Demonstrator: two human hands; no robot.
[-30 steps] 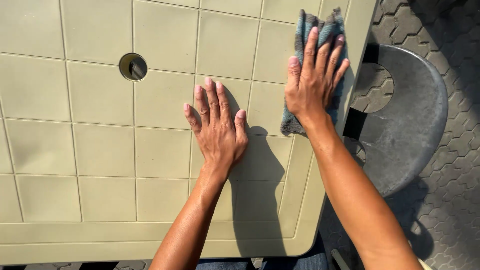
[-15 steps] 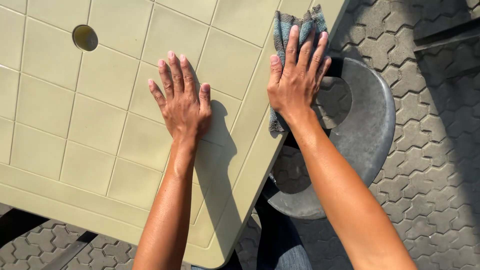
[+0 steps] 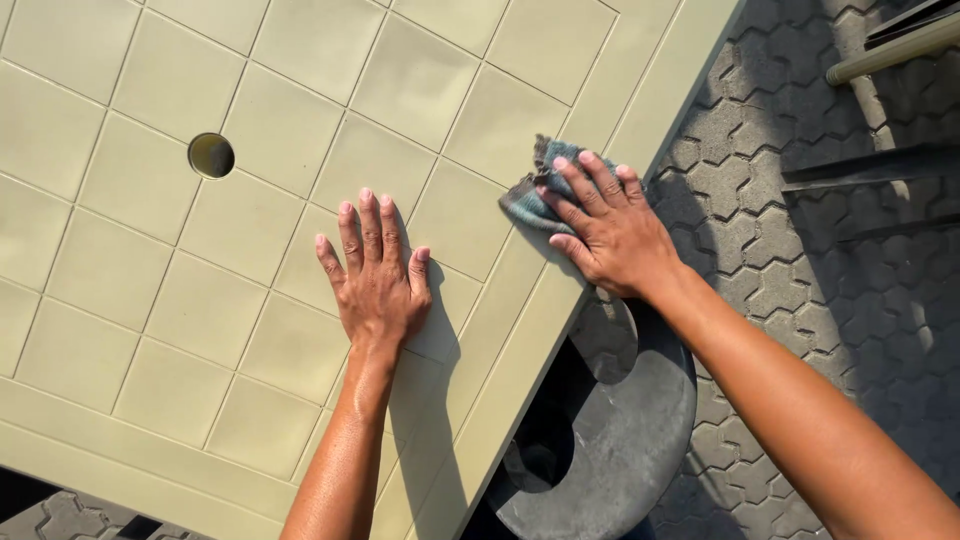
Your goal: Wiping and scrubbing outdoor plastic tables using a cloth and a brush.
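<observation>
- Presently, cloth point(image 3: 530, 195): small grey-blue rag, bunched, lying on the table point(image 3: 120, 250) close to its right edge; only its left and far parts show, the rest is under fingers.
- Right hand point(image 3: 610, 235): on top of the cloth, fingers spread and curled over it, pressing it to the tabletop; tips point left and far. Grasp reads as a loose clamp on the cloth, not a fist.
- Relation: cloth lies directly beneath and just left of the right palm; its visible bulk trails leftward along the surface, away from the table edge. Right hand is on it; left hand is well apart from it.
- Left hand point(image 3: 375, 280): flat on the table, palm down, fingers straight and slightly fanned, pointing far; holds nothing, appears to brace.
- Arms: right forearm comes in from the near right, crossing over the table edge; left forearm rises straight from the near edge.
- Table: beige plastic top moulded in squares, set diagonally in view, with a round hole point(image 3: 211, 155) far left of the left hand.
- Chair point(image 3: 620, 440): dark grey plastic seat below the table's right edge, on hexagon-pattern paving point(image 3: 800, 200).
</observation>
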